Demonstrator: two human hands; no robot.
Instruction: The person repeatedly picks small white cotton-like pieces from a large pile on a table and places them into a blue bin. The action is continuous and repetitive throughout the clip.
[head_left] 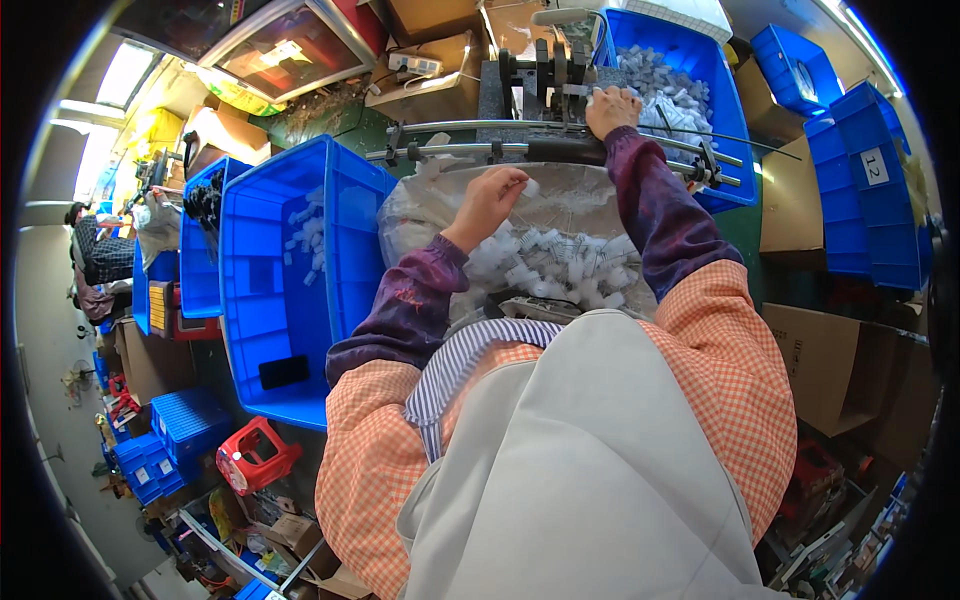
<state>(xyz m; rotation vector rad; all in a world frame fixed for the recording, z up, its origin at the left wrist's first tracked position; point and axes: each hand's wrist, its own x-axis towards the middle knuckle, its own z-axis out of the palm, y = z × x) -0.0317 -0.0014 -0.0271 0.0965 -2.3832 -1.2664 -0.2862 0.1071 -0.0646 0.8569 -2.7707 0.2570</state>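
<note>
My left hand [487,208] is closed in a pinch above the plastic-lined tray [410,215], with a small white plastic piece [531,188] at its fingertips. Many similar white pieces [560,262] lie heaped in that tray, just in front of my body. Farther off, my right hand [612,112] reaches to the dark metal machine [546,82], its fingers curled at the machine's right side. A pale bit shows beside those fingers, but what they grip is hidden. Between my hands and the machine run metal rods [460,126] and a black roller [565,151].
On the left stands a deep blue crate [255,240] holding some white pieces and a black phone [284,373]. Another blue crate [735,130], filled with white pieces, sits beyond my right arm. A red stool [258,455] and cardboard boxes [820,365] stand around me.
</note>
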